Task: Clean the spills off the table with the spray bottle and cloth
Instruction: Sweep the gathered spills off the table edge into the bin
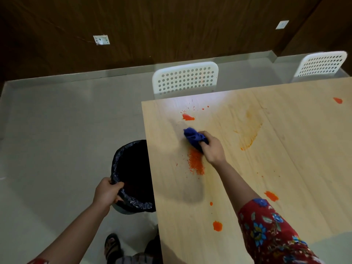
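Across the pale wooden table [295, 178] most of the job looks undone: one broad orange smear [249, 136] seems wiped thin, but wet spills remain. Beside its left edge stands a bin [131, 168] lined with a black bag, rim gripped by the left hand [106, 193]. The right hand [212, 149] clutches a bunched blue cloth [192, 137] on the tabletop, just above a crumbly orange patch [196, 162]. Small blobs [217, 225] dot the near side. No spray bottle shows.
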